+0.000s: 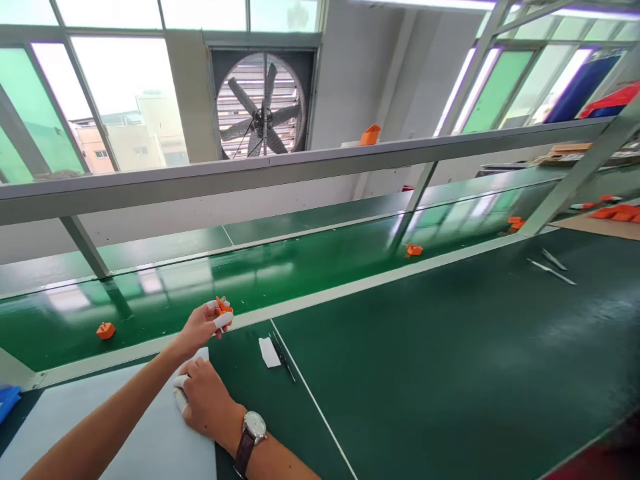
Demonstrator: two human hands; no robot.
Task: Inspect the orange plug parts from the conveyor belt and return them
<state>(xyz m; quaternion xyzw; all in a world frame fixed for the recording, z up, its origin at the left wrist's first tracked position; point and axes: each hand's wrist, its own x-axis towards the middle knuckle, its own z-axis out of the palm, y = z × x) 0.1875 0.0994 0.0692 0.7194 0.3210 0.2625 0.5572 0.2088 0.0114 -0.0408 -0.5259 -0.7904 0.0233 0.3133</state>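
My left hand (207, 325) reaches out over the pale edge strip of the bench, white finger cots on its fingertips. Pinched between its thumb and fingers is a small orange plastic part (223, 308), partly covered by them. My right hand (207, 399) rests on the white mat (145, 433), its fingers curled in and wearing white cots; whether anything is inside them is hidden. A wristwatch (255, 425) with a dark strap is on the right wrist. To the right of the hands lie a white paper slip (269, 352) and dark tweezers (283, 358).
A green conveyor belt (300, 267) runs beyond the bench, carrying orange parts (105, 331) (414, 249) spaced apart. A metal rail (280, 170) on posts crosses above it. Metal tweezers (551, 271) and several orange pieces (617, 213) lie at far right. A blue item (7, 402) sits at left.
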